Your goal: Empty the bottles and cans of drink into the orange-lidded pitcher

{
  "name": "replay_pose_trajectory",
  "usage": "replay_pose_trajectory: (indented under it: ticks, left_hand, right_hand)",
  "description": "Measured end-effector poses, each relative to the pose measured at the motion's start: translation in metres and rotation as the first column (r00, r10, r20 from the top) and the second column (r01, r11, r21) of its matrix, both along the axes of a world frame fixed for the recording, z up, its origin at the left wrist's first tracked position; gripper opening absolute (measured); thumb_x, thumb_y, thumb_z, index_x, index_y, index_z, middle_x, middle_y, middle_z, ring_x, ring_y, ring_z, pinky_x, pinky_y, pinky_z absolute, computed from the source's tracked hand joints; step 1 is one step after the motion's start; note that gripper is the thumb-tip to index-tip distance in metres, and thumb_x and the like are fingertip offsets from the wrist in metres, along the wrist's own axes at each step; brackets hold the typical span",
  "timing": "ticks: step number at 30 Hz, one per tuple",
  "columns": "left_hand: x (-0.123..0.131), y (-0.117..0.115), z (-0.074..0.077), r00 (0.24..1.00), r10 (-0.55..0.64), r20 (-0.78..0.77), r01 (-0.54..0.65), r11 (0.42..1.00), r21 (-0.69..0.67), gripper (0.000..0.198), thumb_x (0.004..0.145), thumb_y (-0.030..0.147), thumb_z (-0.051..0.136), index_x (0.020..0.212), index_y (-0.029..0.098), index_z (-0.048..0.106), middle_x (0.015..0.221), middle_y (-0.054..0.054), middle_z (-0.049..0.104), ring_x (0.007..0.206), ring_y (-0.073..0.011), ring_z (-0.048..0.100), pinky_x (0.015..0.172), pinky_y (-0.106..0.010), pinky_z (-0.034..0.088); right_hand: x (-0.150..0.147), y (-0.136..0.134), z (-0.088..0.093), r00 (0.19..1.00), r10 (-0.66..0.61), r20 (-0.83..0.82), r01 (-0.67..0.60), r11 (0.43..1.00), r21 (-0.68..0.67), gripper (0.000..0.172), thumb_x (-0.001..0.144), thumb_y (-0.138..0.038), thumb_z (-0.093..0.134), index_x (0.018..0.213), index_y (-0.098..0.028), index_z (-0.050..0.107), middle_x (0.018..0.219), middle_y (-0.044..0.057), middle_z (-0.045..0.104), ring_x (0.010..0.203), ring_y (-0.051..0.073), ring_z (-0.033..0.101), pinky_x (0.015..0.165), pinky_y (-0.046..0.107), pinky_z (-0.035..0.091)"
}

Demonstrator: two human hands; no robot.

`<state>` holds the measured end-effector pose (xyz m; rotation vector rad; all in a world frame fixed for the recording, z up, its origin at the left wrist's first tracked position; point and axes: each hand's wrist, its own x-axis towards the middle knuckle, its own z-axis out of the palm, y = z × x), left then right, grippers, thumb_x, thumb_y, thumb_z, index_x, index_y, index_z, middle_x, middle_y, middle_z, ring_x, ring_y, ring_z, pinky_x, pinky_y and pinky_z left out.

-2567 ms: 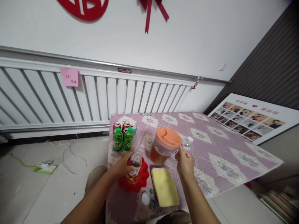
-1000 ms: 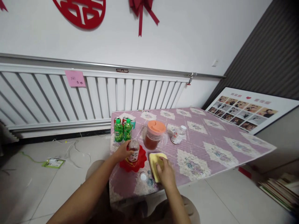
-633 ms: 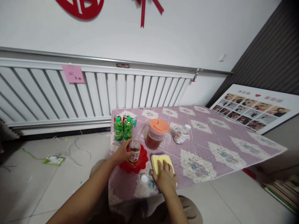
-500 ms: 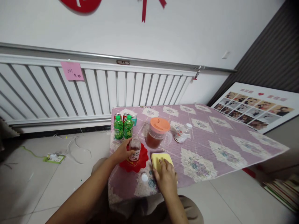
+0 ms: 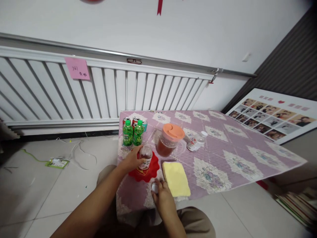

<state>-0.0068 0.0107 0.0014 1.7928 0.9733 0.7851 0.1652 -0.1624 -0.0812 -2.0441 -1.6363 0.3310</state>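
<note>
Green bottles (image 5: 127,134): 2, upright, green caps on, at the left side of the table (image 5: 220,158).
Cans (image 5: 144,126): at least 3, close behind the green bottles, partly hidden.
Left hand (image 5: 132,160): thumb and fingers wrap the open bottle from its left side.
Open bottle (image 5: 146,154): upright, no cap on its mouth, over the red tray; contact with the tray cannot be told.
Red tray (image 5: 155,166): scalloped rim, partly covered by hand and bottle.
White cap (image 5: 155,187): near edge of table, just in front of the tray; whether lifted cannot be told.
Right hand (image 5: 163,195): thumb and forefinger appear to pinch the cap.
Pitcher (image 5: 170,137): orange lid, reddish liquid, behind the yellow cloth (image 5: 176,178).
Capped bottle (image 5: 196,142): 1, right of pitcher.
Step (judged): cap pick-up, left hand steadying.
Next move (judged): calls for a firm rim pinch, cap level, bottle kept still.
</note>
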Motion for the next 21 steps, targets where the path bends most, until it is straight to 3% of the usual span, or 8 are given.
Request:
replay_pose_trajectory:
  ticks: [4, 7, 9, 12, 15, 18, 21]
  left_hand:
    - [0.000, -0.001, -0.002, 1.000, -0.014, 0.027, 0.014, 1.000, -0.003, 0.076, 0.072, 0.017, 0.073, 0.143, 0.015, 0.046, 0.146, -0.015, 0.053, 0.134, -0.0304, 0.050, 0.117, -0.045, 0.035]
    - [0.001, 0.000, -0.005, 0.999, -0.010, 0.051, 0.010, 1.000, 0.006, 0.075, 0.072, 0.017, 0.072, 0.142, 0.017, 0.047, 0.145, -0.014, 0.054, 0.133, -0.0301, 0.051, 0.117, -0.046, 0.035]
    - [0.001, 0.000, -0.008, 0.998, -0.003, 0.059, 0.002, 1.000, 0.018, 0.075, 0.072, 0.018, 0.072, 0.143, 0.018, 0.047, 0.146, -0.013, 0.054, 0.134, -0.0301, 0.050, 0.118, -0.046, 0.035]
    - [0.003, -0.001, -0.011, 0.998, 0.004, 0.070, -0.006, 0.999, 0.033, 0.075, 0.072, 0.018, 0.073, 0.143, 0.020, 0.047, 0.147, -0.013, 0.052, 0.135, -0.0307, 0.050, 0.118, -0.046, 0.035]
    - [0.005, 0.000, -0.013, 0.997, 0.015, 0.076, -0.019, 0.999, 0.047, 0.079, 0.071, 0.017, 0.074, 0.144, 0.018, 0.045, 0.148, -0.015, 0.052, 0.135, -0.0313, 0.049, 0.118, -0.046, 0.034]
    - [0.006, -0.001, -0.012, 0.998, 0.010, 0.067, -0.013, 0.999, 0.044, 0.079, 0.071, 0.018, 0.072, 0.145, 0.016, 0.043, 0.148, -0.015, 0.052, 0.135, -0.0312, 0.049, 0.117, -0.046, 0.035]
    - [0.006, -0.002, -0.006, 0.999, 0.021, 0.045, -0.022, 1.000, 0.021, 0.079, 0.071, 0.019, 0.072, 0.145, 0.015, 0.044, 0.146, -0.016, 0.053, 0.134, -0.0322, 0.050, 0.116, -0.046, 0.037]
  right_hand:
    - [0.004, 0.005, 0.019, 0.962, 0.050, -0.269, -0.017, 0.992, 0.126, 0.040, 0.072, -0.024, 0.062, 0.110, -0.019, 0.072, 0.102, 0.013, 0.075, 0.096, 0.029, 0.072, 0.088, 0.039, 0.058]
    - [0.011, 0.019, 0.048, 0.882, 0.049, -0.468, 0.034, 0.986, 0.166, 0.041, 0.075, -0.034, 0.062, 0.113, -0.020, 0.070, 0.107, 0.011, 0.077, 0.096, 0.027, 0.073, 0.088, 0.039, 0.058]
    - [0.017, 0.034, 0.071, 0.867, 0.034, -0.498, 0.068, 0.980, 0.185, 0.046, 0.074, -0.036, 0.063, 0.117, -0.020, 0.070, 0.114, 0.011, 0.076, 0.098, 0.027, 0.073, 0.088, 0.040, 0.058]
    - [0.026, 0.060, 0.100, 0.928, 0.051, -0.370, 0.047, 0.967, 0.251, 0.045, 0.073, -0.034, 0.063, 0.115, -0.022, 0.072, 0.116, 0.011, 0.074, 0.102, 0.028, 0.071, 0.089, 0.041, 0.057]
    - [0.031, 0.087, 0.121, 0.986, 0.106, -0.131, -0.067, 0.960, 0.271, 0.044, 0.073, -0.028, 0.061, 0.114, -0.018, 0.073, 0.111, 0.014, 0.074, 0.103, 0.029, 0.069, 0.094, 0.044, 0.054]
    - [0.029, 0.108, 0.137, 0.984, 0.180, -0.002, -0.175, 0.958, 0.225, 0.040, 0.072, -0.025, 0.063, 0.110, -0.016, 0.074, 0.104, 0.015, 0.073, 0.100, 0.029, 0.067, 0.095, 0.045, 0.051]
    - [0.025, 0.121, 0.149, 0.968, 0.249, 0.017, -0.247, 0.950, 0.193, 0.037, 0.068, -0.022, 0.067, 0.104, -0.016, 0.076, 0.096, 0.012, 0.072, 0.095, 0.028, 0.066, 0.093, 0.043, 0.050]
